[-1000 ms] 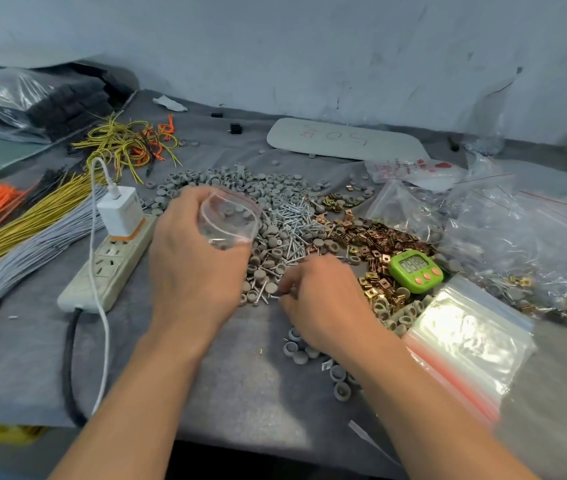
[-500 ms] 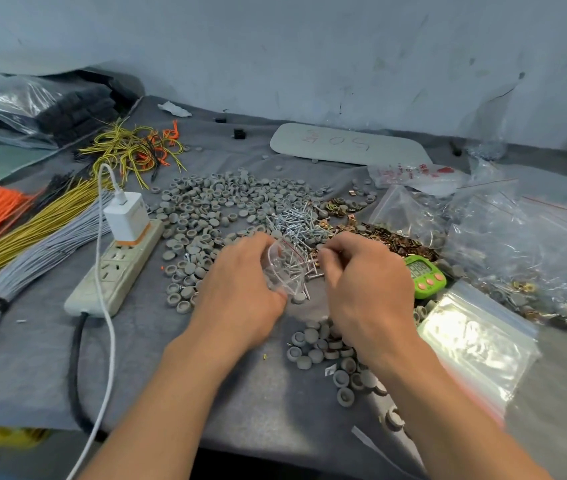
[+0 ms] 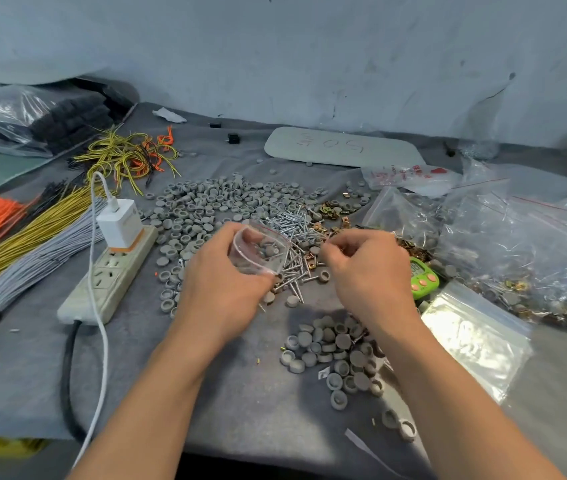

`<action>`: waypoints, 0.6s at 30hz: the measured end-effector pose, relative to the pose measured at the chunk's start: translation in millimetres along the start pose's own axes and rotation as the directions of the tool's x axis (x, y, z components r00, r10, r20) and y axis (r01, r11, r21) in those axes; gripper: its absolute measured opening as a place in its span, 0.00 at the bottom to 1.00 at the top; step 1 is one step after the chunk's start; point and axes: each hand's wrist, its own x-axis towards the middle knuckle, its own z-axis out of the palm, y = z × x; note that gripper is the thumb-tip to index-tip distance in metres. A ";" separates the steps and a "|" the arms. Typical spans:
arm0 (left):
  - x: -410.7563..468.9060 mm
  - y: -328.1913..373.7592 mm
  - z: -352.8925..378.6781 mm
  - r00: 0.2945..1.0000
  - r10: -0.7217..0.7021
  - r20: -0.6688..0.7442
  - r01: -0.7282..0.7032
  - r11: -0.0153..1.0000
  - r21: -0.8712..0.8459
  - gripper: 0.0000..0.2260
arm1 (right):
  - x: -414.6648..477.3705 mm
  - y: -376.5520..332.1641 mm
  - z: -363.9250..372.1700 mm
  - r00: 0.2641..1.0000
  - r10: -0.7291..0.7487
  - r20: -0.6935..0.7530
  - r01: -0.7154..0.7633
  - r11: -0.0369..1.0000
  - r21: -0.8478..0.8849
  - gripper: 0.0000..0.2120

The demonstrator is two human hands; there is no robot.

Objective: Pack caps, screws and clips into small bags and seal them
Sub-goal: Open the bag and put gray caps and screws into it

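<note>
Bag (image 3: 257, 251) held open beside the screws (image 3: 292, 226)

The left hand (image 3: 219, 289) grips a small clear bag with a red seal strip, fingers and thumb curled round its sides. The mouth gapes toward the right, and several grey caps (image 3: 270, 251) lie inside it. The bag sits mid-table, at the left edge of the silver screws.

The right hand (image 3: 368, 271) hovers just right of the bag with its fingers curled in toward the thumb. Whether they pinch anything cannot be told.

Brass clips (image 3: 330, 209) lie scattered along the far and right sides of the screws. A broad heap of loose caps (image 3: 212, 202) spreads across the far left of the grey table cloth (image 3: 240, 410). A smaller cluster of caps (image 3: 337, 348) sits near, under the right wrist.

A green timer (image 3: 422, 278) shows just right of the right hand. A stack of empty bags (image 3: 476, 337) lies near it, and filled bags (image 3: 517, 244) are piled farther right. On the left are a power strip (image 3: 112, 271) with a white charger (image 3: 121, 223) and bundles of wire (image 3: 32, 233).
</note>
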 end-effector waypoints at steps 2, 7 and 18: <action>1.4 0.9 -2.5 0.994 -0.008 -0.109 0.004 0.999 -0.032 0.18 | -1.0 2.9 6.5 0.983 0.054 0.175 -0.008 0.968 -0.250 0.07; -0.4 5.4 -6.7 0.956 0.069 -0.285 -0.063 0.998 0.030 0.19 | -10.2 -2.5 30.3 0.959 0.069 0.274 0.056 0.904 -0.423 0.11; -1.9 6.6 -4.0 0.975 0.100 -0.200 -0.079 0.991 0.112 0.16 | -1.0 -11.3 20.9 0.841 0.170 0.513 0.100 0.884 -0.456 0.07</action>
